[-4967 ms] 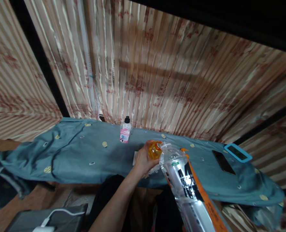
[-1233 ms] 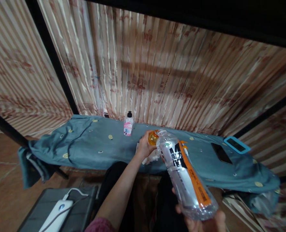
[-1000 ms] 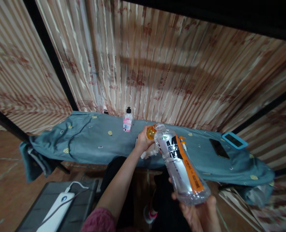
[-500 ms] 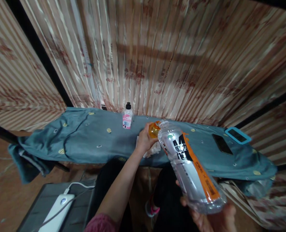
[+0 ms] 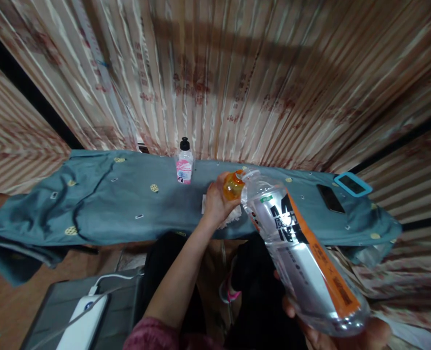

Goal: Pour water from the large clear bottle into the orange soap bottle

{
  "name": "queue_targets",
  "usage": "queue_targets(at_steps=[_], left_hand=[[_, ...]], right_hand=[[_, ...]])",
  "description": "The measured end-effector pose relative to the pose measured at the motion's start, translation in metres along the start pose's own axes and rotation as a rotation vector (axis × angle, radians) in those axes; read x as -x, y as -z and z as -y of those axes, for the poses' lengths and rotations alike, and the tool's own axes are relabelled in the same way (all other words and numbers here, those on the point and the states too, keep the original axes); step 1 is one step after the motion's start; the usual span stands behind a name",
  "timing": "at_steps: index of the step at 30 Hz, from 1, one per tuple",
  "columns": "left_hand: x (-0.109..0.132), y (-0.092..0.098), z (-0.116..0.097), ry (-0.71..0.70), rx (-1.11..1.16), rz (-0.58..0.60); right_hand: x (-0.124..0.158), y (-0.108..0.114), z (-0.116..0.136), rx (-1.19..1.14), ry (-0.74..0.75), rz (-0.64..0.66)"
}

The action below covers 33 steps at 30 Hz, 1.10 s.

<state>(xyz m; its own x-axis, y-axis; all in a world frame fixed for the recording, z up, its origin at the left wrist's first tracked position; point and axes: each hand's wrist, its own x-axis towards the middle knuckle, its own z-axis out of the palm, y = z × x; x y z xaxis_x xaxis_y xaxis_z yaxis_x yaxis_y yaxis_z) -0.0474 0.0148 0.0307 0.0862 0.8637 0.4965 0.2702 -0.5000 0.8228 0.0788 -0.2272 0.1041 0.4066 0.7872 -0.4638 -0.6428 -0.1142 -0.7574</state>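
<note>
My left hand is wrapped round a small orange translucent bottle above the cloth-covered surface. In my right hand, at the lower right, is a large clear bottle with a silver, black and orange label, gripped near its base and tilted. Its mouth meets the opening of the orange bottle. White crumpled tissue lies below my left hand. A clear bottle with a pink label and black cap stands upright behind, to the left.
On the blue-green cloth at the right lie a dark phone and a blue-framed object. A white power bank with a cable rests on a grey surface at lower left. Striped curtains hang behind.
The view has shifted, so the bench items appear higher and further left. The large bottle's base appears further right and lower. Both hands keep their holds.
</note>
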Motion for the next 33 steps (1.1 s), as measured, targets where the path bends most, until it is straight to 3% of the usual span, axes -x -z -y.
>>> queue_targets(at_steps=[17, 33], left_hand=[[-0.0006, 0.0022, 0.0002, -0.044, -0.025, 0.017], [0.0016, 0.0035, 0.0016, -0.029, -0.014, 0.02]], right_hand=[[0.001, -0.0017, 0.0051, 0.057, -0.008, 0.105], [0.0057, -0.0001, 0.0019, 0.007, -0.025, -0.019]])
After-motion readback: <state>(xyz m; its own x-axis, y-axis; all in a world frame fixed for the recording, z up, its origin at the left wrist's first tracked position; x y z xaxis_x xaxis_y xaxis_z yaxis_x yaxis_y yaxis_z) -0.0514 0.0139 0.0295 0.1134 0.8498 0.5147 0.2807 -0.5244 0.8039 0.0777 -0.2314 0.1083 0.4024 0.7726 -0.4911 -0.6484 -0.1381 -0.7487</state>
